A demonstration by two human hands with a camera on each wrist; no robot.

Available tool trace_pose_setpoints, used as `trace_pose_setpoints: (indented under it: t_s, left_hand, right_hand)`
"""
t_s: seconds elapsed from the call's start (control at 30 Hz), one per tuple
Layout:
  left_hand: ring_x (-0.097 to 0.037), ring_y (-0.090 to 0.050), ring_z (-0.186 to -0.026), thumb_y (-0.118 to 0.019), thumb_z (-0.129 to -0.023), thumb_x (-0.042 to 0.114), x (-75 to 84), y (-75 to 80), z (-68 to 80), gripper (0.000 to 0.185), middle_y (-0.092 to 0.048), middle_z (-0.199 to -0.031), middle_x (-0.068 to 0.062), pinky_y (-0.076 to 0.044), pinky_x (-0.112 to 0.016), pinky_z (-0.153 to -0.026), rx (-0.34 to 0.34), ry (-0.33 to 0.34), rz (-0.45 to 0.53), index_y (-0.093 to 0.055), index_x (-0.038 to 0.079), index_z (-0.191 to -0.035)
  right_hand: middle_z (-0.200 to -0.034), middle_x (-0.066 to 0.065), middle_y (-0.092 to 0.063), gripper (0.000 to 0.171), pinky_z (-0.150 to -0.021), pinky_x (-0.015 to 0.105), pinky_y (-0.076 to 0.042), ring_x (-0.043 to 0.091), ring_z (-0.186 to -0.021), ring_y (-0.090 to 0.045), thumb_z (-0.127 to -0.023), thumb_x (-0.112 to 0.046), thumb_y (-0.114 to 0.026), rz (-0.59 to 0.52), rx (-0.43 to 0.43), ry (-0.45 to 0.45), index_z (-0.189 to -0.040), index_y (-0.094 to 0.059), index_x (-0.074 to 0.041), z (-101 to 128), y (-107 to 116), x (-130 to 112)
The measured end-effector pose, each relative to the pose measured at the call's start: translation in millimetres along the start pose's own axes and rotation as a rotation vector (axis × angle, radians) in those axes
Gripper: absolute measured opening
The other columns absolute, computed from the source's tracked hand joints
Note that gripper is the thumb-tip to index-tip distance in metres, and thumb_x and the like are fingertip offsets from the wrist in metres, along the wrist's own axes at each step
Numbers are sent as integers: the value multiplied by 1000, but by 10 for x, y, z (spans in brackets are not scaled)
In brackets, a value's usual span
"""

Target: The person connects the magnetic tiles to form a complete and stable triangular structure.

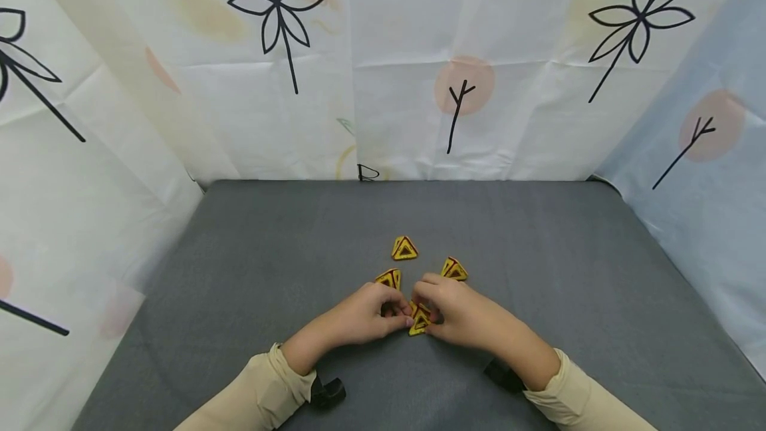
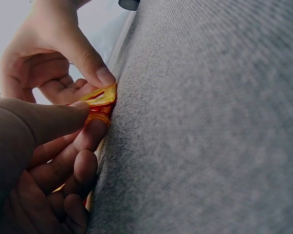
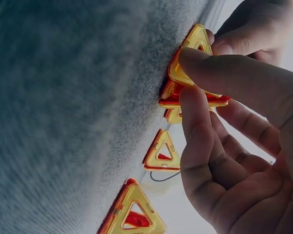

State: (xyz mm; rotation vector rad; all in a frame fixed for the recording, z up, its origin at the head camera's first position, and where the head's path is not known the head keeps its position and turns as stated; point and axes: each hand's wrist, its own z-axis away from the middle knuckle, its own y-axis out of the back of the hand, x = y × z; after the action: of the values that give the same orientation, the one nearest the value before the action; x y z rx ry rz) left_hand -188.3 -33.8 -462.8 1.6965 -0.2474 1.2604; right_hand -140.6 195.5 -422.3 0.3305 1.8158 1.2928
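Both hands work on a small pyramid of yellow and red triangular magnetic tiles [image 1: 421, 322] low over the grey table. My left hand [image 1: 368, 316] pinches its left side between thumb and fingers, as the left wrist view shows close up. From the other side, my right hand [image 1: 461, 311] grips the same magnetic-tile pyramid [image 3: 178, 73] with thumb and index finger, the other fingers curved loosely behind. Just beyond the left hand stands another tile pyramid [image 1: 390, 278], partly hidden by it. A third pyramid [image 1: 455, 269] sits beyond the right hand's knuckles.
Farther back on the grey table [image 1: 287, 231] stands one more yellow and red pyramid [image 1: 404, 249]. White printed curtains [image 1: 401, 32] enclose the table at the back and both sides. Black straps [image 1: 326, 394] hang at the wrists below the cream sleeves.
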Motion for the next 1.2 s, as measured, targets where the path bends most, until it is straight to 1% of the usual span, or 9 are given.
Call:
trace_pose_setpoints:
  t_s: [0.1, 0.23, 0.37, 0.5, 0.83, 1.07, 1.2]
  left_hand:
    - [1, -61, -67, -77, -100, 21, 0, -3, -2, 5, -72, -81, 13, -51, -19, -64, -6, 7, 2, -79, 21, -95]
    - [0, -61, -67, -77, -100, 21, 4, -5, -3, 6, -72, -81, 12, -50, -19, -63, -7, 10, 1, -79, 21, -95]
    - [-1, -59, -64, -76, -101, 22, 12, -4, 4, 7, -71, -79, 13, -49, -19, -61, -7, 8, 0, -78, 22, -93]
    - [-1, -60, -63, -76, -101, 23, 15, -4, 11, 9, -70, -78, 14, -50, -20, -60, -7, 6, 10, -78, 22, -92]
    - [0, -62, -64, -77, -100, 22, 21, 0, 11, 8, -71, -79, 14, -51, -20, -61, -2, -1, 15, -79, 21, -93]
    - [1, -59, -62, -77, -100, 22, 18, -8, 12, 8, -70, -78, 15, -50, -19, -60, 3, -5, 4, -79, 21, -93]
    - [0, -60, -62, -77, -100, 23, 19, -12, 16, 8, -71, -78, 14, -50, -19, -59, -4, -1, 7, -79, 21, -93]
  right_hand:
    - [-95, -1, -58, 35, -66, 19, -50, 6, -75, -56, -82, 5, -87, -6, -1, 2, -103, -66, -14, 2, 2, 2]
    - [-93, -1, -57, 35, -66, 20, -49, 7, -75, -55, -82, 7, -85, -10, -2, 7, -103, -65, -15, 1, 2, 8]
    - [-93, -2, -55, 36, -65, 19, -47, 8, -74, -53, -83, 7, -82, -9, -12, 8, -107, -67, -16, -5, 2, 12]
    - [-94, -3, -55, 37, -66, 19, -47, 7, -76, -53, -84, 6, -81, -11, -28, 1, -111, -68, -16, -10, 8, 13]
    - [-97, -2, -59, 38, -68, 20, -49, 7, -78, -55, -85, 8, -81, -22, -34, 30, -112, -69, -16, 4, 16, 43]
    - [-98, -4, -59, 36, -69, 20, -49, 6, -78, -55, -87, 4, -82, -14, -47, 11, -113, -69, -18, 3, 17, 43]
    - [-97, -5, -60, 35, -69, 20, -49, 5, -78, -55, -87, 3, -82, -9, -42, 7, -112, -69, -19, 1, 10, 38]
